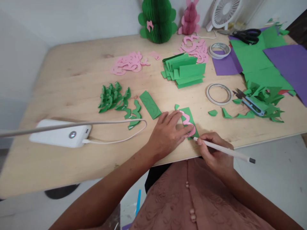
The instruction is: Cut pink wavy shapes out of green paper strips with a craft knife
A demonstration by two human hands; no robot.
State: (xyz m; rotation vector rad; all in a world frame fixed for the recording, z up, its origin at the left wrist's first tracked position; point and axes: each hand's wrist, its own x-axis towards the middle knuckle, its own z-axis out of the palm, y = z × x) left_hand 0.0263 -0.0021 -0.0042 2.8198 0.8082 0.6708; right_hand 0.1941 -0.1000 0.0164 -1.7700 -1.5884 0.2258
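1. Green paper strip [192,123] with a pink cut-out template [187,120] laid on it lies at the near edge of the wooden table [72,73], slightly right of centre. We see our left hand [168,132] flat on it, fingers pressing the template down and covering much of both, so the full outline is hidden.
2. We hold a white pencil [223,150] in our right hand [217,153], fingers clenched round it, its tip touching the strip's near right corner.
3. Far right, large green sheets [254,57] and purple sheets [290,64] overlap and run off the frame edge; black scissors [248,35] lie on them.
4. Far centre stand a green honeycomb figure [157,19] and a pink honeycomb figure [190,17], both cut off at the top, beside a white fan [224,11].
5. A white power bank [59,134] with its cable [115,123] sits near left; the cable crosses the near left of the table.
6. Mid-table we see a stack of folded green strips [184,70], two piles of pink cut-outs [128,62], [194,48], and green curved cut-outs [115,99].
7. Two tape rolls [218,93], [219,49] lie right of centre.
8. Small snips [249,102] rest among green scraps [266,99]; their blades are hard to make out.
9. One loose green strip [150,104] lies just left of our left hand.
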